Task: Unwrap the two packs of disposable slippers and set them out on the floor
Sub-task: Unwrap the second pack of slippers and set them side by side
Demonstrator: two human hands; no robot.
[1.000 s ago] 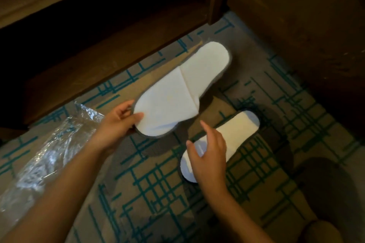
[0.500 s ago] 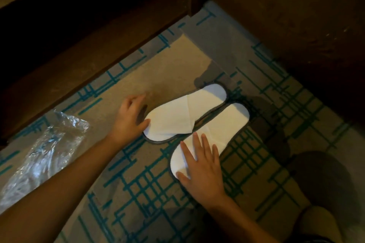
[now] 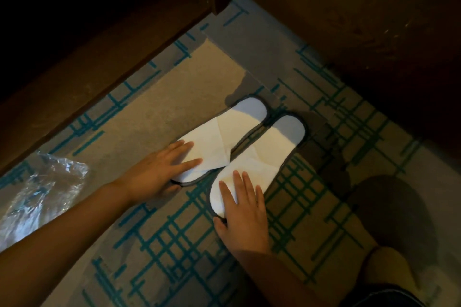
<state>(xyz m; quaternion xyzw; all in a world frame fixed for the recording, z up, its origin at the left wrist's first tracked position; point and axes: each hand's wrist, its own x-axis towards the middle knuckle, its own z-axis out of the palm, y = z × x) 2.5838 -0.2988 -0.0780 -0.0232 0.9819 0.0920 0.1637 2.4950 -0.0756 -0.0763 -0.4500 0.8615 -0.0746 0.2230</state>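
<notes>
White and flat, the 2 slippers lie side by side on the patterned carpet, long edges touching, heels pointing up and right. The left slipper sits under the left hand, which lies palm down over its toe end with fingers spread flat, not gripping anything. The right slipper is the same deal: the right hand is pressed flat on its toe end, fingers spread and pointing up along it. Both forearms come in from the bottom edge. Off to the left, well apart, the crumpled clear plastic wrapper lies on the carpet. Dark wooden furniture runs along the top.
</notes>
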